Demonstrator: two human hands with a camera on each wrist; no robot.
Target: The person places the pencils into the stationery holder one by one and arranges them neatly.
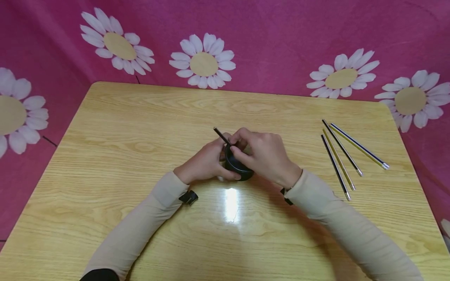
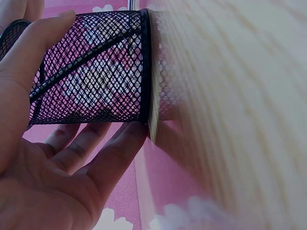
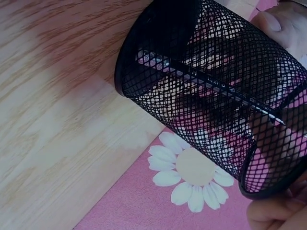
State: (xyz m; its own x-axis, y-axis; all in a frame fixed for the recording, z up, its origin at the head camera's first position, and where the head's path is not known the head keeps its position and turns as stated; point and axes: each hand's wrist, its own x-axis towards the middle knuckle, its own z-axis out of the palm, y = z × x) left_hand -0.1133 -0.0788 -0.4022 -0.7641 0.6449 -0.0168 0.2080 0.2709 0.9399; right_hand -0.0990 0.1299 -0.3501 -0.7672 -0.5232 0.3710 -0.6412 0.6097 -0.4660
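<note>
One pencil [image 1: 222,136] partly inside mesh cup [image 2: 91,67].
Left hand [image 1: 207,162] grips cup; right hand [image 1: 267,156] pinches pencil near rim. Four loose pencils [image 1: 342,147] lie near table's [image 1: 140,128] right edge.

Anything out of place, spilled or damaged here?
Nothing stands out. The left hand steadies the black mesh cup; the right hand pinches a dark pencil slanting inside it. Four loose pencils lie loosely fanned on the table, none visibly broken.
</note>
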